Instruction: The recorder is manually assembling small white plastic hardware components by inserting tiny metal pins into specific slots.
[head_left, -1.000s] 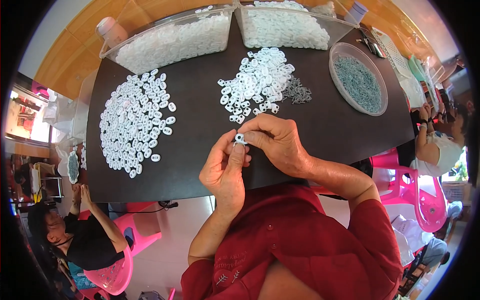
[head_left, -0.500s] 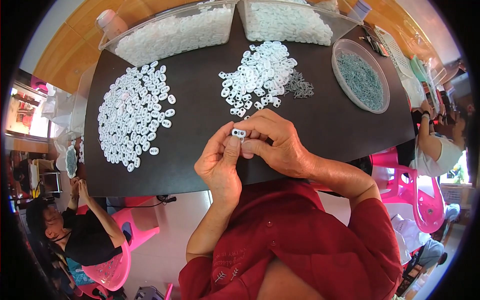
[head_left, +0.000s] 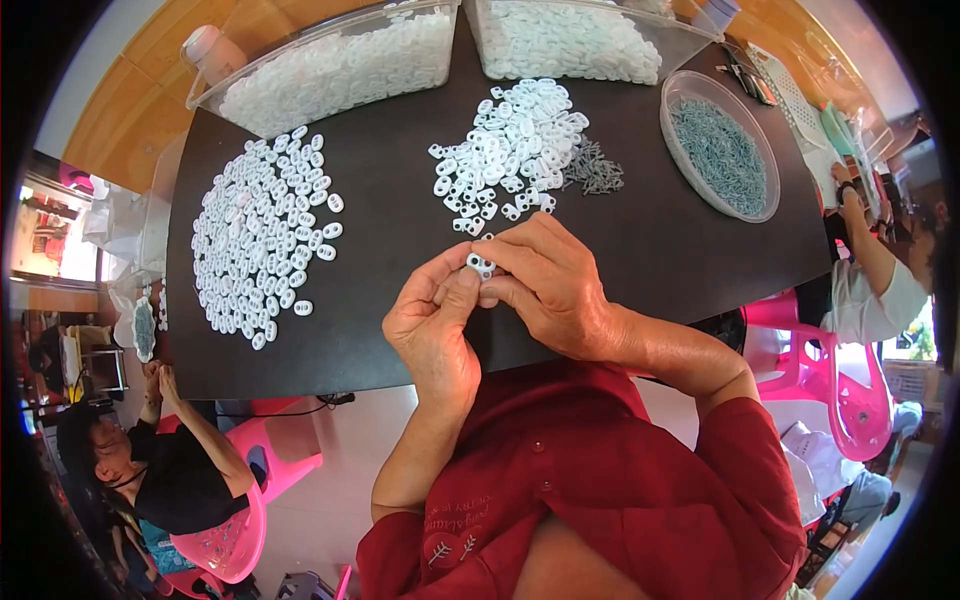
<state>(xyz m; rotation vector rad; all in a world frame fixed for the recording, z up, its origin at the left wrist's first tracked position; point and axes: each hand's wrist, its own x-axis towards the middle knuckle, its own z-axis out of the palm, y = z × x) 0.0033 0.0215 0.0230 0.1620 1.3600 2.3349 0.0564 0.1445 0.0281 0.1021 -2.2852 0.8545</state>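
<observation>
Between my two hands, just over the table's near part, is a small white plastic piece with two holes (head_left: 481,265). My left hand (head_left: 440,315) pinches it between thumb and fingers. From the other side my right hand (head_left: 550,285) closes on the same piece with thumb and forefinger; whether it also holds a screw is hidden. Beyond my hands lies a heap of similar loose white pieces (head_left: 520,135), with a small pile of grey screws (head_left: 596,170) touching its right side. To the left spreads a broad patch of white oval pieces (head_left: 255,235).
Two clear bins of white pieces, one left (head_left: 345,75) and one right (head_left: 565,45), stand along the far edge. A round tub of screws (head_left: 765,200) sits at the right. One person (head_left: 190,470) sits at left, another (head_left: 880,290) at right, by pink chairs (head_left: 850,420).
The white piece has turned slightly between my fingers, and my right fingers have shifted over it. The whole view has moved a little; the piles look the same.
</observation>
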